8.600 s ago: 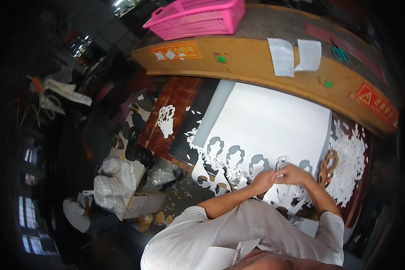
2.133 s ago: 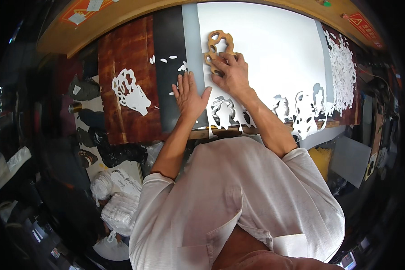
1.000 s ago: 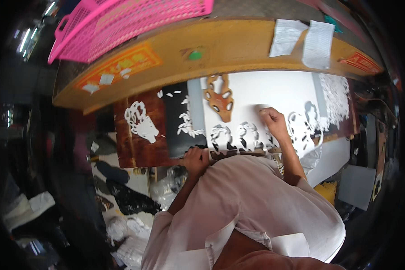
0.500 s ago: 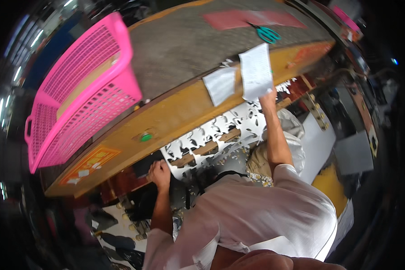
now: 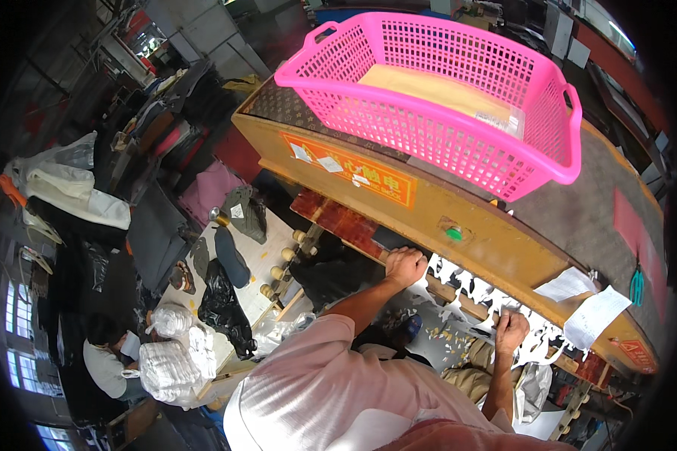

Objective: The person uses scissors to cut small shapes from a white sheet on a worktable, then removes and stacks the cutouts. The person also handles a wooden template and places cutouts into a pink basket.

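White sheet (image 5: 534,349), cut full of holes, lies below the brown beam (image 5: 504,252); likely light, floppy and easily torn, it is best held by wider uncut parts. Left hand (image 5: 406,267) and right hand (image 5: 513,329) curl into fists near it; whether either pinches it, I cannot tell.

Hands (image 5: 406,267), two. Pink basket (image 5: 421,139), one. Sheets (image 5: 596,319) at lower right, two. Scissors (image 5: 637,286), one. Green button (image 5: 453,234), one.
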Available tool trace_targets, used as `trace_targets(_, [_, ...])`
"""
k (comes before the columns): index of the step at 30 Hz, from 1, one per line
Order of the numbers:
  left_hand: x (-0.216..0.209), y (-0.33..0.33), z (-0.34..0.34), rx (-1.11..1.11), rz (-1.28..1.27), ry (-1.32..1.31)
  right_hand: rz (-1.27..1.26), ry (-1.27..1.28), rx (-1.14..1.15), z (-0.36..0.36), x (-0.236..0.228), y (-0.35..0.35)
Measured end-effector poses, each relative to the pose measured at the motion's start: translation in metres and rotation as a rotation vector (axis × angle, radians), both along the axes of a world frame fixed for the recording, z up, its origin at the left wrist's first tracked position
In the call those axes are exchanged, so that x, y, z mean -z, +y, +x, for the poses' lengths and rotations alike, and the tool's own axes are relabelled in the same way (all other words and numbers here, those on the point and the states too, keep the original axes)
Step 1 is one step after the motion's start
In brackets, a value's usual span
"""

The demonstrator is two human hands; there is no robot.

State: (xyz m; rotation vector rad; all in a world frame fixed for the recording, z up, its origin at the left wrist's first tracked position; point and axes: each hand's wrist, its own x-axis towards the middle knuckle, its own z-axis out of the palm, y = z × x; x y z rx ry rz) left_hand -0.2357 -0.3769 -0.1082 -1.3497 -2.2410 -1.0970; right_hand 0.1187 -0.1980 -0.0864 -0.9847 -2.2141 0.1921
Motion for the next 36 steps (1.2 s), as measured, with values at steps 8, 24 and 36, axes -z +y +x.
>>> trace_targets(8, [0.011, -0.025, 0.008, 0.007, -0.088, 0.01, -0.008, 0.085, -0.037, 0.007, 0.009, -0.01])
trace_targets(24, [-0.02, -0.071, 0.105, 0.272, 0.43, -1.21, -0.127, -0.132, -0.197, -0.142, -0.041, -0.154])
trace_targets(36, [0.007, -0.157, 0.176, 0.283, 0.148, -0.386, -1.086, 0.631, -0.289, -0.051, -0.057, -0.195])
